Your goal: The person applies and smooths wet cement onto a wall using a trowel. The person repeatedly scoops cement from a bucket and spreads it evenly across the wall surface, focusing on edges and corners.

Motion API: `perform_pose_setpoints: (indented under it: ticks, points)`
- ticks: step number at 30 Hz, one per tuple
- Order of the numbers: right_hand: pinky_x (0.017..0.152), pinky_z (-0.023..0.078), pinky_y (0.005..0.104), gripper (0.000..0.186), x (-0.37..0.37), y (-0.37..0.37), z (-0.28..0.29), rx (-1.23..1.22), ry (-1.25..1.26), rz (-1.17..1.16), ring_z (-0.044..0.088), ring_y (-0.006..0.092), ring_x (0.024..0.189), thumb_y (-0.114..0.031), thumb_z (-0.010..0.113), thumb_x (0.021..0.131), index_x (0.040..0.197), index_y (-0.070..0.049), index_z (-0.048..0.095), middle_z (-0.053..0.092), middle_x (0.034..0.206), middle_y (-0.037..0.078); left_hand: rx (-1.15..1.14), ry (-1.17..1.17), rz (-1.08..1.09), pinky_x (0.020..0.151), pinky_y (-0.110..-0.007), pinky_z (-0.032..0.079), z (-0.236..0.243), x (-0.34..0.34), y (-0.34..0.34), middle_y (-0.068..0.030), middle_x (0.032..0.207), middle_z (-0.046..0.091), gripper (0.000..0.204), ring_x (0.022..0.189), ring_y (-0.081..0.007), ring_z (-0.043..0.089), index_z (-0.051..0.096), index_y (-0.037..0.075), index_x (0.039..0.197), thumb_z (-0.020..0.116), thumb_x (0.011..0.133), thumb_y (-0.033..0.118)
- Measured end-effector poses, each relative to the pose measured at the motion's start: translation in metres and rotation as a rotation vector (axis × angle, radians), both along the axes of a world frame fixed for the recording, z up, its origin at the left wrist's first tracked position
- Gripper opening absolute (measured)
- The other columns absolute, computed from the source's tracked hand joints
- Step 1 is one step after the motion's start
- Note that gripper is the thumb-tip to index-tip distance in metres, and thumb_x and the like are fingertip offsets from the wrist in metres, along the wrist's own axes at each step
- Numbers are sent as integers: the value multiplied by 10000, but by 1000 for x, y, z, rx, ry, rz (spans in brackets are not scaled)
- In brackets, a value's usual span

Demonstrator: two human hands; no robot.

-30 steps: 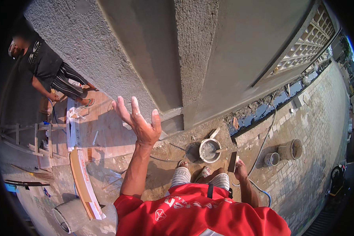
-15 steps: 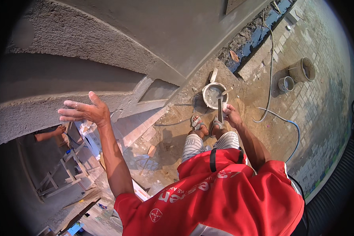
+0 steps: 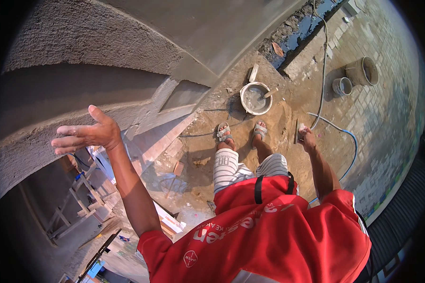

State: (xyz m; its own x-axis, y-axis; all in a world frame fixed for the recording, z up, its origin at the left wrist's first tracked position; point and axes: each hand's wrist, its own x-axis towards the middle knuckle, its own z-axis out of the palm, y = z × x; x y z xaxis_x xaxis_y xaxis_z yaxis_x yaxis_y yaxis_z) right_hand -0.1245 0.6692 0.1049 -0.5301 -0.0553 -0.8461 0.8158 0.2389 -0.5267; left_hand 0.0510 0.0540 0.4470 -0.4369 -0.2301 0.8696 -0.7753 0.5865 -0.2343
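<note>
My left hand (image 3: pixel 90 133) is raised with fingers spread and holds nothing. It is in front of the rough plastered edge of the wall (image 3: pixel 127 118); whether it touches cannot be made out. Out to the right, my right hand (image 3: pixel 308 137) is closed on a plastering trowel (image 3: pixel 297 132), its thin blade seen edge-on. Ahead of my feet stands a round bucket (image 3: pixel 243 104) with wet grey mix (image 3: pixel 255 98) in it. A light-coloured handle (image 3: pixel 271 92) sticks out over its right rim.
A pale block-shaped tool (image 3: pixel 253 73) lies beyond the bucket. Two more buckets, one large (image 3: pixel 363 70) and one small (image 3: pixel 342 87), stand at right. A hose (image 3: pixel 325 70) crosses the ground. Dark water fills a trench (image 3: pixel 293 42). A wooden frame (image 3: pixel 82 198) stands lower left.
My right hand has swung right, carrying the trowel away from beside the bucket. My left hand has shifted a little left, still open. Another person's arm at far left no longer shows.
</note>
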Motion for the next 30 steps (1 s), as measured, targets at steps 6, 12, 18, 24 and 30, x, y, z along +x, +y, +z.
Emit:
perform_pose_setpoints:
  ticks: [6, 12, 18, 24, 30]
  points:
    - [664, 483, 316, 142, 26, -34, 14, -80, 3, 20, 581, 122, 761, -209, 598, 935, 1068, -158, 594, 614, 866, -32, -29, -37, -25, 1102, -691, -21, 3, 1, 4, -295, 1577, -131, 980, 1420, -548, -161, 23, -20, 1544, 579, 888, 451]
    - [635, 483, 286, 203, 69, -86, 24, -241, -14, -17, 576, 91, 745, -157, 556, 966, 1162, -140, 606, 626, 884, -43, -96, -46, -63, 1095, -702, -8, -1, -3, 5, -348, 1563, -65, 928, 1427, -555, -121, 106, -66, 1526, 556, 897, 445]
    - [715, 527, 295, 230, 88, -179, 44, -376, 63, 44, 627, 116, 824, -83, 575, 948, 1176, -81, 597, 663, 974, -12, -99, -81, 25, 1126, -663, 3, 1, 2, 15, -347, 1566, -43, 901, 1444, -531, -85, 131, -71, 1522, 551, 910, 439]
    - [775, 495, 320, 291, 65, -283, 7, -266, 570, 359, 597, 159, 896, -69, 624, 895, 1173, -2, 569, 637, 984, 77, -165, 14, -80, 1156, -612, 15, -1, -3, 0, -296, 1585, 16, 892, 1465, -468, -33, 181, -54, 1518, 585, 915, 464]
    - [803, 475, 321, 322, -5, -378, -49, -415, 1258, 351, 601, 218, 926, -17, 635, 842, 1161, -4, 593, 616, 1036, 141, -415, -15, 5, 1177, -475, 168, 15, 8, -30, -270, 1466, 369, 761, 1387, -346, 307, 372, -68, 1433, 590, 933, 462]
